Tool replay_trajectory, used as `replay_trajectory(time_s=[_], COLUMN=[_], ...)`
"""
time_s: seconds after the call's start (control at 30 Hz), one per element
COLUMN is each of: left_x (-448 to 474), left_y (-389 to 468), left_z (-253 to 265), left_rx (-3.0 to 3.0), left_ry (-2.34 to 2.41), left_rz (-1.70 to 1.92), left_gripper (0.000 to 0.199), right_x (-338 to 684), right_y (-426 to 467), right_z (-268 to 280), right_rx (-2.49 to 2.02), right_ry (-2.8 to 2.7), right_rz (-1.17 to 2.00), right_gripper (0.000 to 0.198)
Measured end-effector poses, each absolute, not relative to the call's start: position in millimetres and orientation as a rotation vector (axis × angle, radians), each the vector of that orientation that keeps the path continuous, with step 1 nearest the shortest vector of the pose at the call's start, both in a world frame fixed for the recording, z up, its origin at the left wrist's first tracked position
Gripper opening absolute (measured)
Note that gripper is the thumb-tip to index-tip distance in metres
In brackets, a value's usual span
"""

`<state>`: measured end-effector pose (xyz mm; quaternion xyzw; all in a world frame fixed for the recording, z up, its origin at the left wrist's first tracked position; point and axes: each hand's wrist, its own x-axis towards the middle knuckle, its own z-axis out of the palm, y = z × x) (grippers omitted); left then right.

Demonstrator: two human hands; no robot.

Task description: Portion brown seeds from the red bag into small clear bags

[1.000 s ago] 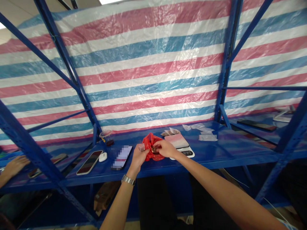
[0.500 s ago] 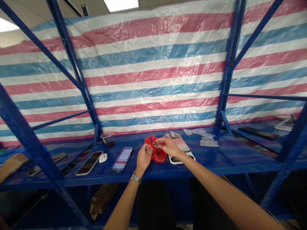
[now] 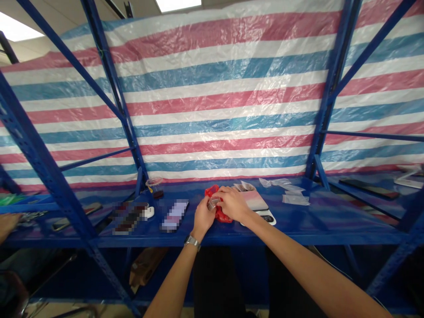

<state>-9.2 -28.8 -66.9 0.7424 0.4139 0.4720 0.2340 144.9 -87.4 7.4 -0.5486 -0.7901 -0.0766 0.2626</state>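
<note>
I have the left hand (image 3: 204, 214) closed on a small clear bag (image 3: 213, 203) at the lower centre of the frame, the right hand (image 3: 234, 203) right up against it; whether the right one grips anything (its own back blocks my view) I cannot tell. I see the red bag (image 3: 222, 216) beneath them on the blue worktop (image 3: 314, 221), right of a phone (image 3: 174, 215).

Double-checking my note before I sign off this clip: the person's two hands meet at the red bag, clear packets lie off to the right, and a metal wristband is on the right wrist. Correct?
Not quite: the metal wristband is on the left wrist, as the head view shows. The left hand and right hand do meet at the red bag, with clear packets off to the right.
</note>
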Motion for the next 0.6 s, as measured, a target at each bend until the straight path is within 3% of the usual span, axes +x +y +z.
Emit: replay_trajectory(time_s=[0.23,0.6], left_x=[-9.1,-11.8], left_y=[-32.6,-36.2], left_z=[-63.5,-62.3], left_rx=[1.897,1.819], left_ry=[1.065,1.007], left_rz=[1.349,1.394], left_gripper=[0.018,0.018], right_x=[141.3,140.7], right_y=[-91.1,-86.3], right_z=[17.0,11.3], right_rx=[-1.400,-1.377], right_ry=[-2.214,-2.087], right_rz=[-0.281,-0.168], right_gripper=[0.044,0.032])
